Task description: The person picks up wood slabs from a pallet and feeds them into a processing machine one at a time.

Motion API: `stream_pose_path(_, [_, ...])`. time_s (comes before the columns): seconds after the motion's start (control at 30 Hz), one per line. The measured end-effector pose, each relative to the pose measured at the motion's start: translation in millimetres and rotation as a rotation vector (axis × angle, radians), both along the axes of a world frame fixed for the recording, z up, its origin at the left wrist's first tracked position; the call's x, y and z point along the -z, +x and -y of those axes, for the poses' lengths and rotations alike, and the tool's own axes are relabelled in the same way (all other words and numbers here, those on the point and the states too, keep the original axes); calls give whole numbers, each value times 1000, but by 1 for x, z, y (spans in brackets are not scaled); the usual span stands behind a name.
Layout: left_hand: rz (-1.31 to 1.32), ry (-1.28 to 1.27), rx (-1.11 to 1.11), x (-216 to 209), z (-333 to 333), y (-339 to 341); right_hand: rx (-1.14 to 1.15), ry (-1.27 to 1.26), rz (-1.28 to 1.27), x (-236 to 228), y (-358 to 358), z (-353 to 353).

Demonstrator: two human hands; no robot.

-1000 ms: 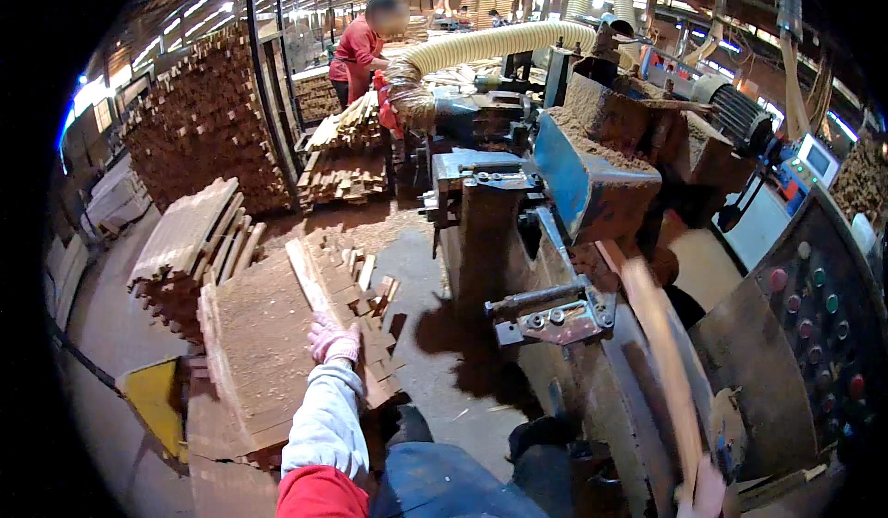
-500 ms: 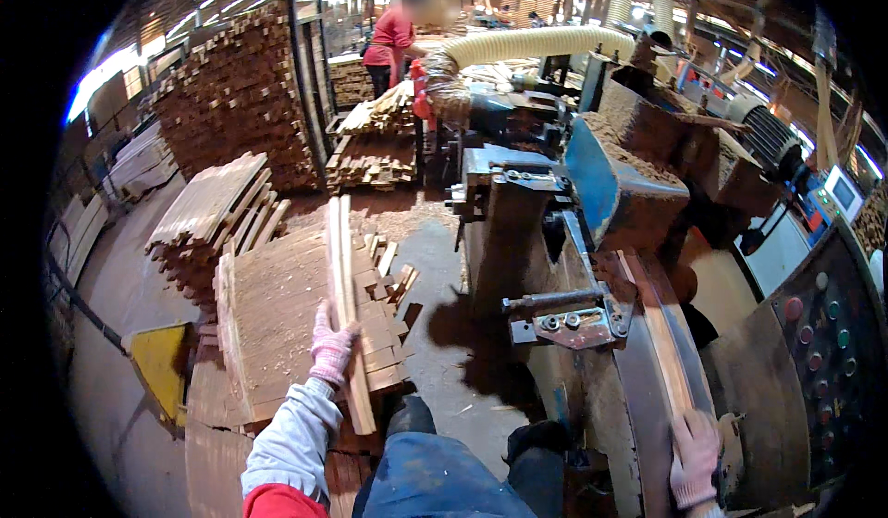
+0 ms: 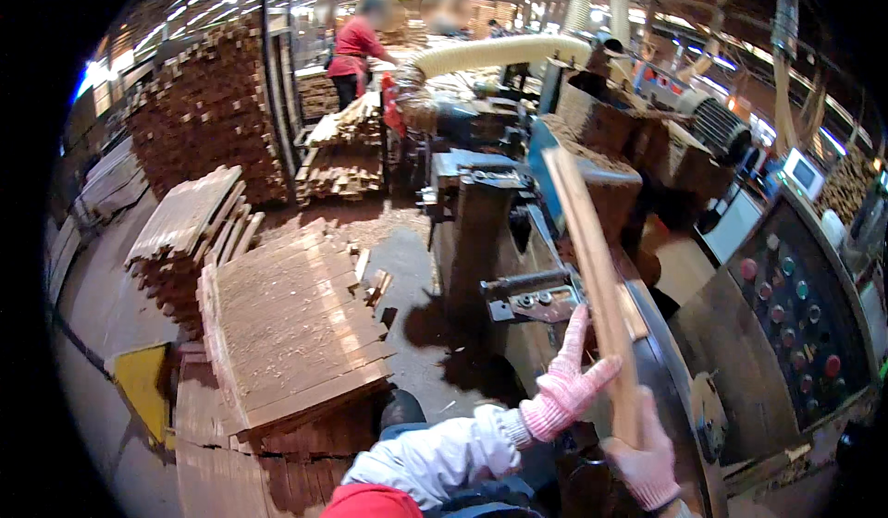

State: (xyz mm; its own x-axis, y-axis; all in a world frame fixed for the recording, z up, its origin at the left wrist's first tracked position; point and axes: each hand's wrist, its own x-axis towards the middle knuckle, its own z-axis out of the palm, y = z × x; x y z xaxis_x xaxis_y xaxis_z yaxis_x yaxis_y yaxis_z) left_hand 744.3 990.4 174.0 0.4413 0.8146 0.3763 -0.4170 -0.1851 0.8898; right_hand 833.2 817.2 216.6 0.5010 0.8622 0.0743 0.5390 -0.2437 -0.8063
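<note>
A long, narrow wooden strip (image 3: 593,264) slants above the machine's feed table, its far end raised; a line along it leaves unclear whether it is one piece or two. My right hand (image 3: 645,458), in a pinkish knit glove, grips its near end. Beside the strip is my gloved left hand (image 3: 558,390), its index finger stretched out and its thumb lying against the wood. Below, part of another pale strip (image 3: 635,316) shows on the feed bed (image 3: 668,370), largely hidden by the held one. A metal guide bracket (image 3: 536,302) is just left of the strip.
At left lies a stack of boards (image 3: 287,319), with a smaller stack (image 3: 190,217) behind it. A control panel with buttons (image 3: 791,305) stands at right. A ribbed hose (image 3: 499,53) crosses the back, near a person in red (image 3: 356,46). A yellow metal part (image 3: 143,388) is at lower left.
My left hand has moved right from the board stack to the machine, bringing the wooden strip. My right hand has left the strip on the bed and now grips the carried one.
</note>
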Motion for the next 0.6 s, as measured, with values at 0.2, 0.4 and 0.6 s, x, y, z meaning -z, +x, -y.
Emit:
stream_pose_path(0.2, [-599, 91, -419, 126, -130, -136, 128, -378, 620, 21, 46, 203])
stream_pose_path(0.4, [-1706, -111, -1118, 196, -211, -414, 233, -319, 876, 44, 64, 215])
stream_pose_path(0.6, [-2020, -676, -1428, 208, -145, -576, 386, 76, 894, 95, 142, 79])
